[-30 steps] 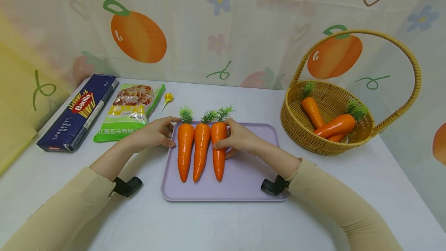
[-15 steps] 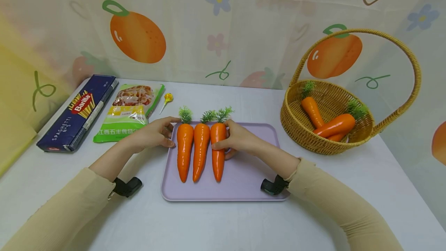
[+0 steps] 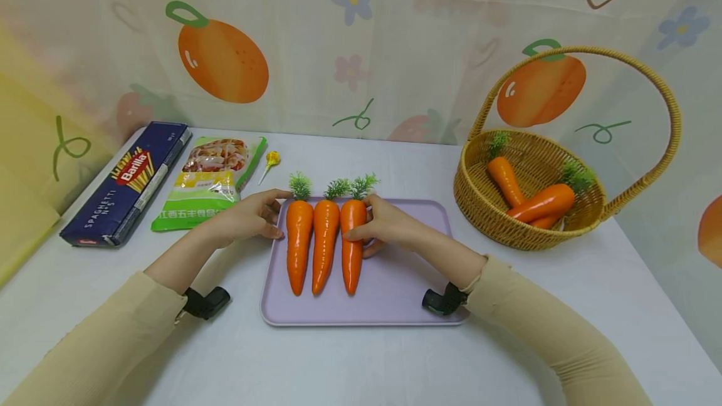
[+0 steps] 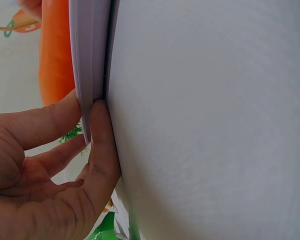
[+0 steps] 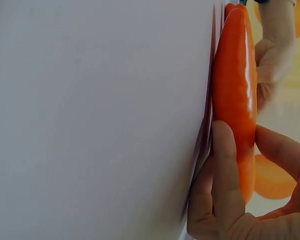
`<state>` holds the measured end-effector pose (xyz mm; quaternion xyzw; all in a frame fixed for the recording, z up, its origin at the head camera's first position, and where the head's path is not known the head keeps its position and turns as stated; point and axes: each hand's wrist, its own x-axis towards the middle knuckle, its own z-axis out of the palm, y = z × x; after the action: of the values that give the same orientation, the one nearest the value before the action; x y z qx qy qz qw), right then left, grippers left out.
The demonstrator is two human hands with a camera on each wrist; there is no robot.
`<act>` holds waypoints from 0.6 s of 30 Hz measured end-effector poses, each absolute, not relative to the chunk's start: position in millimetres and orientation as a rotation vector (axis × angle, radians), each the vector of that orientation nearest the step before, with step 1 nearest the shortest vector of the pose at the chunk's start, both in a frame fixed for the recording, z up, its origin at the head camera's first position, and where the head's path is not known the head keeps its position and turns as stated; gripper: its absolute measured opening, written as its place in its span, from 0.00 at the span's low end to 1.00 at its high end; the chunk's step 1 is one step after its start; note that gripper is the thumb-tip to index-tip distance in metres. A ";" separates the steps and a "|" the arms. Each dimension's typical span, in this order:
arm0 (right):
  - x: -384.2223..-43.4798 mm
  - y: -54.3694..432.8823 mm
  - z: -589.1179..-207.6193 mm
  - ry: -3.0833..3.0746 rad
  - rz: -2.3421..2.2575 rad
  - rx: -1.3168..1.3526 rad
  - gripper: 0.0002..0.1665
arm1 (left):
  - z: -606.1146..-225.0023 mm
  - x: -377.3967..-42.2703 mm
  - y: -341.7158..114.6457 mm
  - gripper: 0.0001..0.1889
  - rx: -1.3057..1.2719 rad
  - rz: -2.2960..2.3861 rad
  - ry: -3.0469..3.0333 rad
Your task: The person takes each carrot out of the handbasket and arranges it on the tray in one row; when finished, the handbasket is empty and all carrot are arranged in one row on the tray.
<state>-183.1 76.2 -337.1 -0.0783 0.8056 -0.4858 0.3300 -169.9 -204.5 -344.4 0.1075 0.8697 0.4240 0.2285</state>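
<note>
Three toy carrots with green tops lie side by side on a lilac tray (image 3: 406, 299): a left carrot (image 3: 299, 243), a middle carrot (image 3: 325, 243) and a right carrot (image 3: 352, 262). My right hand (image 3: 392, 221) holds the right carrot near its top. In the right wrist view, thumb and fingers lie on opposite sides of this carrot (image 5: 236, 75). At the tray's left edge is my left hand (image 3: 251, 218). The left wrist view shows it pinching the tray's rim (image 4: 92, 50), thumb above and a finger beneath.
A wicker basket (image 3: 468, 205) with several carrots stands at the right, its handle arching high. To the left lie a blue spaghetti box (image 3: 126, 183), a green food packet (image 3: 209, 180) and a yellow lollipop (image 3: 272, 158). A printed curtain hangs behind the table.
The right carrot's tip has swung slightly to the left in my right hand. My left hand stays at the tray's edge.
</note>
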 end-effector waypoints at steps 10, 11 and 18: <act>-182.8 81.3 -331.3 2.053 -1.296 -0.190 0.45 | -346.0 -171.3 -204.4 0.42 0.300 1.177 2.391; -182.7 81.8 -330.7 2.049 -1.296 -0.188 0.45 | -345.9 -171.3 -204.6 0.42 0.301 1.178 2.390; -181.2 85.4 -326.7 2.024 -1.297 -0.195 0.44 | -346.1 -170.7 -205.5 0.41 0.291 1.166 2.388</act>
<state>-181.2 85.4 -326.7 -0.0756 0.7841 -0.5022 0.3568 -170.7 -205.5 -346.1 0.1059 0.8688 0.4245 0.2321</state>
